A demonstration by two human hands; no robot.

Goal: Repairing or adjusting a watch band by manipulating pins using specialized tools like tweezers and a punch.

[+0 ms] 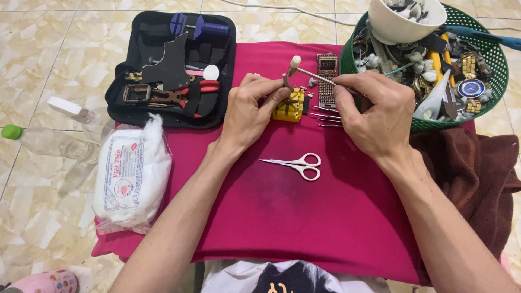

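Right now both hands are busy at the far edge of the magenta cloth (304, 217). The left hand (251, 111) is clamped on a thin steel pin punch (286, 81), pinching it upright over the yellow link-holder block (290, 106). The right hand (374, 116) is closed round the slim handle of a small hammer (320, 76), whose pale head sits at about 1 o'clock from the punch tip, just beside it.

That block looks like light plastic, stiff but easy to skid on cloth, so I'd judge it wants steadying from the side, as the left fingers do. The punch is thin, hard and slippery; a pinch low on the shaft seems the safest hold. The hammer looks light, balanced toward its head, best gripped well back on the handle.

At 3 o'clock from the block lies a metal watch bracelet (326, 81), jointed and floppy, likely scratch-prone. Spare punches (328, 116) lie just below it. White-handled scissors (298, 163) rest at 6 o'clock, well apart. A black tool case (173, 68) sits at 9 o'clock, a green basket (488, 54) of watch parts at 3, and a cotton-wool bag (133, 173) at 8.
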